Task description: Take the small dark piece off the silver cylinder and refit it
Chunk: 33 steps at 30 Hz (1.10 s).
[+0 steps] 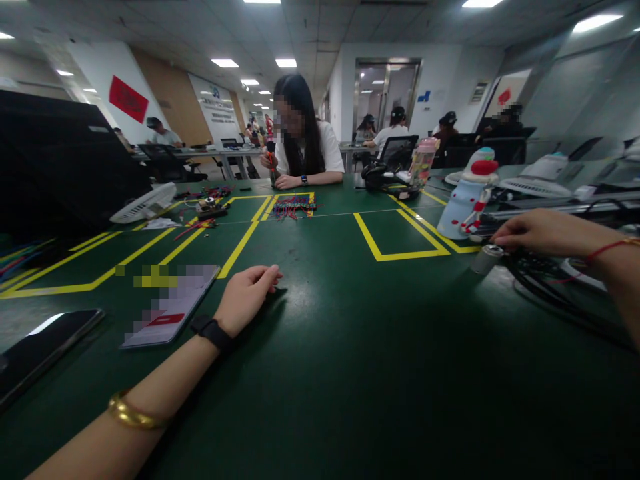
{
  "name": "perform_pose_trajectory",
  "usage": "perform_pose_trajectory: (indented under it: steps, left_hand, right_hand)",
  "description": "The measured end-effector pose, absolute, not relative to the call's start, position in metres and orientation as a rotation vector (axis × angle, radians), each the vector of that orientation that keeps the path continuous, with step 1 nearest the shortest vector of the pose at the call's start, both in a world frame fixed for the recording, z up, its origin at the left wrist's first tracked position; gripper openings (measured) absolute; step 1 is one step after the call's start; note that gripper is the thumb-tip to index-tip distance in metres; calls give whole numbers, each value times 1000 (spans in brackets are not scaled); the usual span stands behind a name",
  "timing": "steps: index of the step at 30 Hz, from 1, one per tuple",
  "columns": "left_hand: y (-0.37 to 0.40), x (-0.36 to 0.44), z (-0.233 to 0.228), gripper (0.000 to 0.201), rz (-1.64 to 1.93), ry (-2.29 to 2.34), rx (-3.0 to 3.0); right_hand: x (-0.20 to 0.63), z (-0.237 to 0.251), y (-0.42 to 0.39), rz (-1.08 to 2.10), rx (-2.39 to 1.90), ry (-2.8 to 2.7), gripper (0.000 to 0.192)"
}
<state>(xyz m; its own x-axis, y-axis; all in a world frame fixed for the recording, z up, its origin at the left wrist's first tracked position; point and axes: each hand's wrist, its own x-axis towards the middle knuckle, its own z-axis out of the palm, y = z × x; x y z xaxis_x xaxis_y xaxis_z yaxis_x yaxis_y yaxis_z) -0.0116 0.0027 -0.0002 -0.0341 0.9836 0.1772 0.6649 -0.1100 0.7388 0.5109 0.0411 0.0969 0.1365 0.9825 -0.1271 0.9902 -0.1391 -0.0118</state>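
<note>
My left hand rests on the green table with its fingers loosely curled and nothing in it, beside a phone with a lit screen. A black band and a gold bangle sit on that wrist and forearm. My right hand reaches to the right edge, its fingers curled down onto a bundle of black cables, just above a small silver cylinder. Whether the right hand grips the cables or only touches them is unclear.
A dark tablet lies at the left edge. A blue-and-white bottle stands near the right hand. Across the table sits a person with coloured wires in front. Yellow tape lines mark boxes on the table.
</note>
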Motion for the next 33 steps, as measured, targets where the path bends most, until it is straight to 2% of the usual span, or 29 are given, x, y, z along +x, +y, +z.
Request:
perform_pose_trajectory:
  steps: [6,15,23,30,33]
  left_hand:
    - [3,-12,-2,50,982,1724,1806]
    - [4,-12,-2,48,983,1735,1813]
    - [2,-11,1,47,993,1717,1821]
    - [2,-11,1,47,1001,1713,1801]
    - [2,-11,0,47,991,1716,1806]
  right_hand:
    - [512,97,38,-304,2320,1985,25]
    - [510,98,39,-245,2297,2002,29]
    - [503,96,38,-261,2355,1985,25]
    - [513,91,40,-394,2366,2050,37]
    - [514,91,40,-351,2340,2043,31]
